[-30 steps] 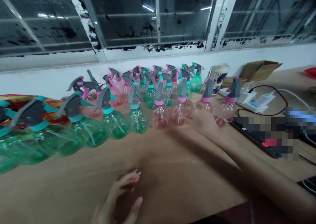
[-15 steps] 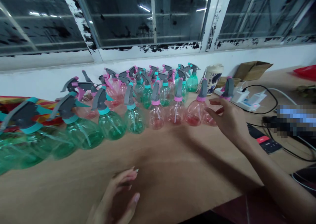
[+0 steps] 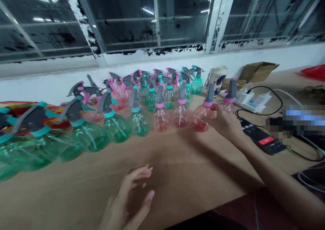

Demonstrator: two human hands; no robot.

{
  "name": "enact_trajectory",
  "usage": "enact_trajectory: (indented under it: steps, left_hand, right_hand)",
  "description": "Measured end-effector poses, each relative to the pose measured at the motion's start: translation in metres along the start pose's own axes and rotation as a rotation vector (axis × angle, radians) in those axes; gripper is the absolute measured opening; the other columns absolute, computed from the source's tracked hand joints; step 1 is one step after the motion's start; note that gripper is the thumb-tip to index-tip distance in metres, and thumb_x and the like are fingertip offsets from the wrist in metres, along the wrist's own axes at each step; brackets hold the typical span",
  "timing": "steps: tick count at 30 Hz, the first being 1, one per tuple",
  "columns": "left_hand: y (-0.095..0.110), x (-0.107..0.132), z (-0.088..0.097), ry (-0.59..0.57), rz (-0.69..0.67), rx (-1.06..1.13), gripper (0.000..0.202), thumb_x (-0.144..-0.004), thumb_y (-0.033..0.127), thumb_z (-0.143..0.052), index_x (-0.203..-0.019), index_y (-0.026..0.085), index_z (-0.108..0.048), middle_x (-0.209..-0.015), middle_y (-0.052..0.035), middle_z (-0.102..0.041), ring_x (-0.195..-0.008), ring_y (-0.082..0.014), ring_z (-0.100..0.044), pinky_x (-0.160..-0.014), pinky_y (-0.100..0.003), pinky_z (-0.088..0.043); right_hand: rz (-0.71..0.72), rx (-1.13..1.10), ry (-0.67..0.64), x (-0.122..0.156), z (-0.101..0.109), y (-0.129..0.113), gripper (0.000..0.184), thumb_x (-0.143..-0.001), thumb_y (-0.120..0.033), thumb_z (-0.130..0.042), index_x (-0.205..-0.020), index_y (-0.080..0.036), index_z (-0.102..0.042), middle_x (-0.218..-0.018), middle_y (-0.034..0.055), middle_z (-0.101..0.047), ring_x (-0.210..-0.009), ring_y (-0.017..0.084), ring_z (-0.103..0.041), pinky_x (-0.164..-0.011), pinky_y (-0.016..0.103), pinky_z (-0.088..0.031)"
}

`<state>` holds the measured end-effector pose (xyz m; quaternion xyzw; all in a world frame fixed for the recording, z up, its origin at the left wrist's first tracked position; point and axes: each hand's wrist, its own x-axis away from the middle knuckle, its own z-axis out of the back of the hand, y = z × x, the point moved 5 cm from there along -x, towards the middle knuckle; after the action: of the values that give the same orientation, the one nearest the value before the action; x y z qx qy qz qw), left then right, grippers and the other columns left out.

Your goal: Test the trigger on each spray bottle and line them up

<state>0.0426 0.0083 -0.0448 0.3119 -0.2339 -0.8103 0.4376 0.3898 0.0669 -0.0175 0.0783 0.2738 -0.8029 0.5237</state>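
Right hand at a clear pink, round plastic spray bottle (image 3: 199, 121); left hand released.
The right hand (image 3: 224, 121) had its fingers part-curled at the bottle's right side, in apparent contact; whether they gripped it could not be told. The bottle stood in the front row on the brown wood-toned table (image 3: 88, 189), right of similar pink bottles and teal-collared green plastic bottles (image 3: 118, 127). The left hand (image 3: 134, 192), fingers loosely bent and thumb apart, was over the table. A black phone (image 3: 266, 137) lay right; dark windows (image 3: 142, 20) with peeling frames stood behind.
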Motion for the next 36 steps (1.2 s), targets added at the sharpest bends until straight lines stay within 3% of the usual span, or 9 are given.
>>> enact_trajectory:
  steps: [5,11,17,21,24,31,36]
  left_hand:
    - [0.001,-0.004,-0.003,-0.034,0.03,0.072,0.03,-0.091,0.032,-0.051,-0.12,0.033,-0.047,-0.117,-0.0017,-0.065,-0.103,-0.0175,-0.066,-0.088,-0.032,-0.058]
    - [0.012,-0.019,-0.004,-0.055,0.049,0.206,0.035,-0.088,0.034,-0.054,-0.122,0.029,-0.047,-0.119,-0.0064,-0.064,-0.109,-0.022,-0.063,-0.094,-0.041,-0.054]
    - [0.037,-0.025,-0.002,-0.077,0.048,0.285,0.058,-0.081,0.036,-0.063,-0.134,0.027,-0.039,-0.137,-0.0098,-0.053,-0.124,-0.027,-0.053,-0.104,-0.05,-0.044]
    - [0.045,-0.026,0.009,-0.035,0.045,0.259,0.05,-0.079,0.034,-0.065,-0.126,0.026,-0.047,-0.125,-0.0069,-0.061,-0.117,-0.0264,-0.057,-0.103,-0.049,-0.044]
    - [0.041,-0.027,0.022,0.019,0.047,0.251,0.042,-0.081,0.037,-0.064,-0.12,0.026,-0.052,-0.111,-0.0034,-0.066,-0.105,-0.0234,-0.063,-0.096,-0.043,-0.049]
    - [0.025,-0.027,0.056,0.222,0.09,0.211,0.043,-0.08,0.039,-0.066,-0.119,0.024,-0.054,-0.103,-0.0016,-0.068,-0.091,-0.0202,-0.067,-0.083,-0.035,-0.054]
    - [0.02,-0.029,0.059,0.23,0.086,0.229,0.029,-0.083,0.032,-0.061,-0.11,0.022,-0.059,-0.094,-0.0014,-0.07,-0.088,-0.0206,-0.068,-0.081,-0.035,-0.054]
  right_hand:
    - [0.051,0.038,-0.055,0.042,0.017,-0.012,0.049,-0.083,-0.052,-0.052,-0.118,-0.018,-0.05,-0.103,0.0152,-0.066,-0.087,0.033,-0.065,-0.062,0.039,-0.045]
    - [0.164,-0.051,-0.082,0.103,0.027,-0.058,0.062,-0.077,-0.07,-0.05,-0.111,-0.019,-0.053,-0.103,0.014,-0.064,-0.071,0.029,-0.065,-0.054,0.039,-0.048]
    - [0.33,-0.197,-0.227,0.143,0.021,-0.111,0.058,-0.076,-0.061,-0.059,-0.112,-0.017,-0.053,-0.105,0.0132,-0.058,-0.075,0.028,-0.066,-0.053,0.042,-0.053]
    - [0.403,-0.286,-0.253,0.156,0.019,-0.142,0.045,-0.076,-0.046,-0.063,-0.11,-0.018,-0.054,-0.102,0.0101,-0.057,-0.083,0.027,-0.064,-0.054,0.041,-0.055]
    - [0.451,-0.357,-0.284,0.161,0.015,-0.162,0.046,-0.073,-0.043,-0.068,-0.109,-0.017,-0.055,-0.103,0.0103,-0.057,-0.096,0.03,-0.06,-0.061,0.042,-0.057]
    - [0.618,-0.477,-0.273,0.171,0.001,-0.194,0.068,-0.071,-0.065,-0.063,-0.112,-0.01,-0.058,-0.106,0.0142,-0.062,-0.101,0.029,-0.056,-0.084,0.047,-0.052]
    - [0.708,-0.511,-0.298,0.17,0.003,-0.19,0.075,-0.074,-0.066,-0.059,-0.13,-0.016,-0.048,-0.125,0.0131,-0.059,-0.112,0.027,-0.054,-0.095,0.048,-0.047]
